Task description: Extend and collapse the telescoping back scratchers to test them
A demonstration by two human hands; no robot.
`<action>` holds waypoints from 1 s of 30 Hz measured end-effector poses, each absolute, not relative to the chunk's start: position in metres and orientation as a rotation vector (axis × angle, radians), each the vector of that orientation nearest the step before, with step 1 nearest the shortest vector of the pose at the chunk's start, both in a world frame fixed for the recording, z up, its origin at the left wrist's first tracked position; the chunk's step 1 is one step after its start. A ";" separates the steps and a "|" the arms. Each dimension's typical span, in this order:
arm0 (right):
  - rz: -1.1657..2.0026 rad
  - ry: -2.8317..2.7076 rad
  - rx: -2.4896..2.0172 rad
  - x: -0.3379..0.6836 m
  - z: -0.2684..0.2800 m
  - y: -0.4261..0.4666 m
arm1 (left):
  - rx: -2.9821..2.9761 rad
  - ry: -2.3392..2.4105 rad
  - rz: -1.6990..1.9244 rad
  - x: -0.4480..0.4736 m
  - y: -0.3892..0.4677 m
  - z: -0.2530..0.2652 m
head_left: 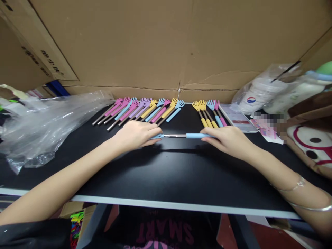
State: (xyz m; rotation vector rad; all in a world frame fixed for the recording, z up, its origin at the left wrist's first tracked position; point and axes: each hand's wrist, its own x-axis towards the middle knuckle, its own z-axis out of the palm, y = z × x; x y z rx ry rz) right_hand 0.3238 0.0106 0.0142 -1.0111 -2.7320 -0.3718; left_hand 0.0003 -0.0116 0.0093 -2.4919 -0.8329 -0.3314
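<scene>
Left hand [136, 134] pinches the claw end [158, 136] of a blue back scratcher [192, 136]. Its metal shaft [177, 136] runs rightward to the right hand [228, 140], closed around the handle [197, 136].

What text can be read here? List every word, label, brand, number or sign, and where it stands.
"SMART": black garment; other lettering there is cut off or faint.
Round red, white and blue Pepsi-style logo: white cup.
Too blurred to read: characters on the cardboard.
Too small to read: phone screen, pink card.
None visible: held blue back scratcher.
</scene>
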 end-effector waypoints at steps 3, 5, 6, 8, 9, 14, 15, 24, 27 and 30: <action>-0.383 -2.732 -0.998 0.326 0.020 0.011 | -2.494 -0.854 -0.347 0.000 -0.013 0.013; -0.386 -2.738 -0.986 0.327 0.024 0.011 | -2.488 -0.866 -0.343 -0.002 -0.014 0.016; -0.388 -2.740 -0.985 0.328 0.027 0.011 | -2.484 -0.864 -0.341 -0.004 -0.013 0.019; -0.405 -2.736 -1.011 0.333 0.031 0.013 | -2.465 -0.864 -0.338 -0.010 -0.010 0.023; -0.429 -2.725 -1.044 0.338 0.034 0.015 | -2.446 -0.882 -0.328 -0.014 -0.008 0.025; -0.698 -2.565 -1.312 0.370 0.047 0.033 | -2.279 -1.079 -0.239 -0.037 0.004 0.033; -0.721 -2.544 -1.352 0.375 0.049 0.036 | -2.252 -1.100 -0.226 -0.039 0.005 0.034; -0.607 -2.587 -1.383 0.377 0.047 0.036 | -2.279 -1.127 -0.247 -0.038 0.003 0.028; -0.604 -2.613 -1.352 0.377 0.044 0.037 | -2.273 -1.135 -0.246 -0.037 0.004 0.024; -0.622 -2.610 -1.342 0.377 0.044 0.038 | -2.283 -1.123 -0.251 -0.035 0.004 0.024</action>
